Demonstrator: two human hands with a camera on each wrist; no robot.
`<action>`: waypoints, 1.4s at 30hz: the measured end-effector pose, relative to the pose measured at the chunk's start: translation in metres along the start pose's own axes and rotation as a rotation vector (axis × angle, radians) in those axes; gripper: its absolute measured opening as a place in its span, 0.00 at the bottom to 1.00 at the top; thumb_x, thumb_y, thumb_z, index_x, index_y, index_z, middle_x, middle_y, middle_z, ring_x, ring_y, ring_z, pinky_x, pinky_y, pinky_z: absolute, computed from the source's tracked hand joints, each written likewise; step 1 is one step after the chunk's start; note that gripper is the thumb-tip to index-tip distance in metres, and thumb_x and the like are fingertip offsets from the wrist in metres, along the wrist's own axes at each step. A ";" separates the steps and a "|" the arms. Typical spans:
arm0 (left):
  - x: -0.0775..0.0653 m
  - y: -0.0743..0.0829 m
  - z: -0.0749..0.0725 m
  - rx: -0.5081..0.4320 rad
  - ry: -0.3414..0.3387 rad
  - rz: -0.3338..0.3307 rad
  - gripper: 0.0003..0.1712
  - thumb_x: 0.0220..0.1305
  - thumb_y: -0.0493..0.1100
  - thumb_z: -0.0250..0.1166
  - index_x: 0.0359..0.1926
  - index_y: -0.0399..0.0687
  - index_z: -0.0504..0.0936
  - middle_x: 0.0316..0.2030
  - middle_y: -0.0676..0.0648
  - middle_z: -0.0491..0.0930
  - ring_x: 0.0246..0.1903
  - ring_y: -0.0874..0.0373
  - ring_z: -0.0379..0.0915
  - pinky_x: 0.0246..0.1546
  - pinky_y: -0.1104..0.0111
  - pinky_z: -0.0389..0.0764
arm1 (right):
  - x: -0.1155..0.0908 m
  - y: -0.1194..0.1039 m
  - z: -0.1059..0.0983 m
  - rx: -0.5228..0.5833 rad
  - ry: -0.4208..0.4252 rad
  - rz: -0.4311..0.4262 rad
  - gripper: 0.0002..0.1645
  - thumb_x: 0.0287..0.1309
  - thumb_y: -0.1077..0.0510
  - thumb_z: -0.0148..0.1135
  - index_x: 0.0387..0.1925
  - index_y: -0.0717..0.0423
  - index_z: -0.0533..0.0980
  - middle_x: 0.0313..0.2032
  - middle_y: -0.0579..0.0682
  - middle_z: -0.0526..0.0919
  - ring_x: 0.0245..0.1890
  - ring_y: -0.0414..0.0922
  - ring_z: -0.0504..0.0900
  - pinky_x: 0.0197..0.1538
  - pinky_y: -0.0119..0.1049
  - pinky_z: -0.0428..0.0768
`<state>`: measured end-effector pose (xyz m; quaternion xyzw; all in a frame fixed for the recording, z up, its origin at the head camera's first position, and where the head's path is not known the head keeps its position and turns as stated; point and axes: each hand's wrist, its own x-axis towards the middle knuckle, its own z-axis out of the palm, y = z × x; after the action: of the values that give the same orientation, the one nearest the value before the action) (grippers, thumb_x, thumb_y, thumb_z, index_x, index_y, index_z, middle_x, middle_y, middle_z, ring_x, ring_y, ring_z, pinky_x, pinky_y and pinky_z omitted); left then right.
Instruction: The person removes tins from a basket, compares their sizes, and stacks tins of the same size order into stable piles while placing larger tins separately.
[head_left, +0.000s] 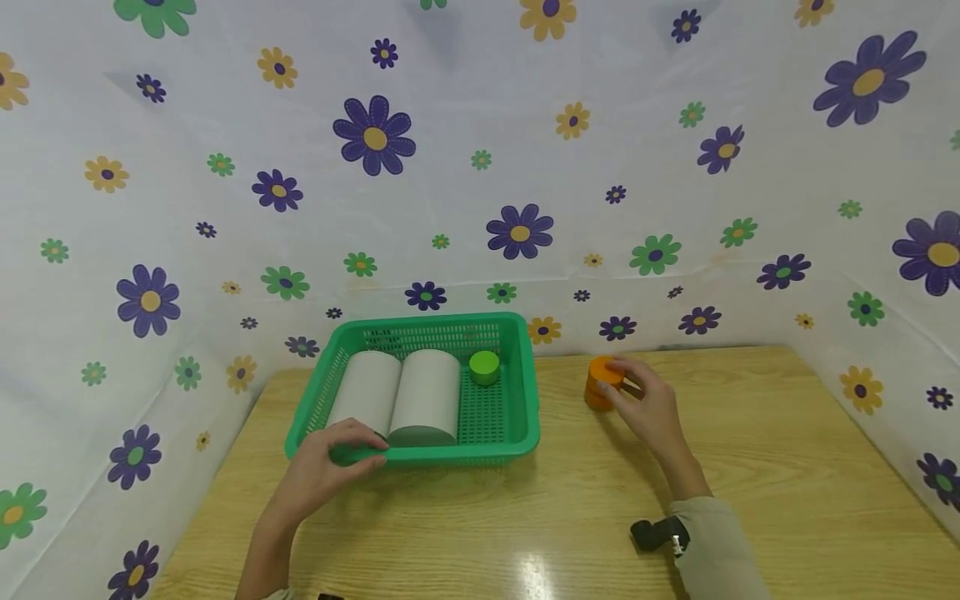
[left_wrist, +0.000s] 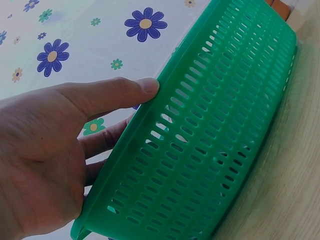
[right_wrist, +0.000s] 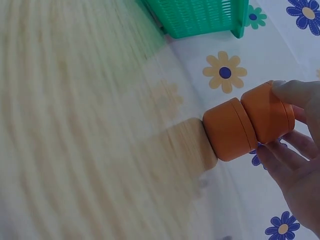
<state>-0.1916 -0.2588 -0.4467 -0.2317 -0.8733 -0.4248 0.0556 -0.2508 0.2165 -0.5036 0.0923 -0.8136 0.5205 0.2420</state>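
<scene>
At the near left corner of the green plastic basket [head_left: 465, 452], my left hand [head_left: 322, 471] grips the rim. The left wrist view shows the thumb on the near side of the basket's rim [left_wrist: 145, 112] and the fingers on the other. Right of the basket, two small orange round containers stand stacked on the table. My right hand [head_left: 654, 412] holds the upper orange container [right_wrist: 265, 112] between thumb and fingers. The lower orange container [right_wrist: 227, 130] sits directly under it. Two white cylinders [head_left: 367, 383] and a small light-green round container [head_left: 484, 363] lie inside the basket.
The wooden table [head_left: 480, 525] backs onto a white cloth [head_left: 465, 192] printed with flowers, which also hangs at both sides. A black wrist strap [head_left: 660, 534] is at the right sleeve.
</scene>
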 end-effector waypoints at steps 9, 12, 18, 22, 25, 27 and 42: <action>0.001 0.000 0.000 0.001 -0.002 0.014 0.08 0.61 0.45 0.76 0.42 0.58 0.90 0.41 0.60 0.85 0.46 0.61 0.80 0.52 0.62 0.80 | -0.002 -0.028 -0.002 0.007 0.003 0.001 0.19 0.58 0.75 0.69 0.51 0.77 0.78 0.54 0.72 0.80 0.56 0.69 0.80 0.53 0.56 0.79; 0.001 0.000 0.000 -0.003 0.001 0.016 0.08 0.61 0.45 0.76 0.42 0.58 0.90 0.41 0.60 0.85 0.46 0.61 0.80 0.52 0.62 0.80 | -0.002 -0.034 -0.003 0.002 -0.003 0.001 0.19 0.59 0.75 0.69 0.51 0.77 0.77 0.53 0.73 0.80 0.56 0.69 0.80 0.52 0.56 0.79; 0.001 -0.001 0.000 -0.005 0.003 0.022 0.08 0.61 0.44 0.76 0.42 0.57 0.90 0.41 0.60 0.85 0.46 0.61 0.80 0.52 0.63 0.80 | -0.001 -0.012 0.000 0.010 0.005 -0.007 0.20 0.60 0.70 0.71 0.54 0.72 0.79 0.55 0.68 0.81 0.57 0.66 0.81 0.53 0.53 0.81; 0.000 -0.001 0.000 -0.003 0.005 0.019 0.08 0.61 0.44 0.76 0.42 0.57 0.90 0.41 0.61 0.85 0.46 0.61 0.80 0.52 0.63 0.79 | -0.001 0.001 0.000 -0.003 -0.006 0.007 0.21 0.61 0.67 0.72 0.55 0.69 0.79 0.56 0.65 0.81 0.58 0.63 0.80 0.53 0.51 0.81; 0.000 -0.001 0.000 -0.001 0.004 0.013 0.08 0.61 0.45 0.76 0.42 0.57 0.90 0.41 0.61 0.85 0.46 0.61 0.80 0.52 0.62 0.79 | 0.000 0.003 -0.002 -0.029 -0.001 0.012 0.21 0.61 0.66 0.72 0.55 0.67 0.79 0.57 0.63 0.81 0.59 0.61 0.79 0.55 0.53 0.81; 0.000 -0.001 0.000 0.000 0.002 0.010 0.08 0.61 0.45 0.76 0.42 0.57 0.90 0.41 0.61 0.85 0.46 0.61 0.80 0.52 0.62 0.79 | 0.001 0.001 -0.005 -0.051 0.007 0.006 0.21 0.62 0.65 0.72 0.55 0.66 0.79 0.57 0.62 0.80 0.60 0.60 0.78 0.57 0.54 0.80; 0.000 -0.001 0.001 0.013 0.003 0.011 0.09 0.60 0.44 0.77 0.42 0.54 0.90 0.41 0.61 0.85 0.46 0.61 0.80 0.52 0.62 0.80 | 0.007 -0.026 -0.017 -0.142 0.026 -0.138 0.20 0.61 0.67 0.71 0.54 0.64 0.80 0.57 0.60 0.81 0.58 0.59 0.78 0.59 0.58 0.77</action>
<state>-0.1918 -0.2587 -0.4483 -0.2356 -0.8746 -0.4194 0.0609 -0.2415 0.2210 -0.4731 0.1239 -0.8369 0.4450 0.2936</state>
